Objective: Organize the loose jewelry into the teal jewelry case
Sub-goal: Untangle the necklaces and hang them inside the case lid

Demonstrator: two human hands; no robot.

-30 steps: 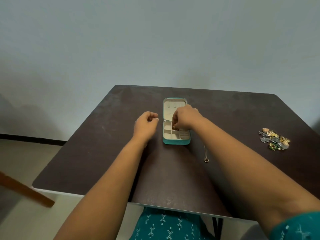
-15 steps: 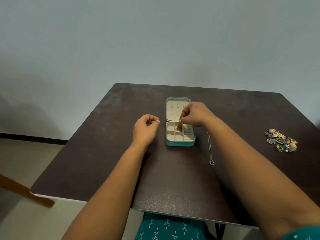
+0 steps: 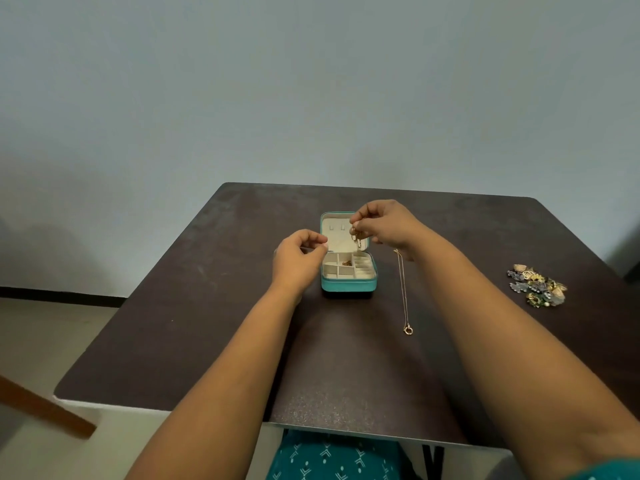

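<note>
1. Table [image 3: 194, 306] carries everything: teal jewelry case [image 3: 348, 284] open at centre, thin necklace [image 3: 402, 292] just right of it, heap of loose jewelry [image 3: 536, 285] well apart near right edge.
2. Case tray: one small brown piece [image 3: 346, 263] in a middle compartment; best to pick another free one.
3. Right hand [image 3: 384, 223] pinches gold chain-link piece [image 3: 356, 239], dangling above tray before upright lid. Lower slowly, let links pool, then release.
4. Left hand [image 3: 298, 258], fingers curled, apparently holding nothing, beside case; could steady its wall.
</note>
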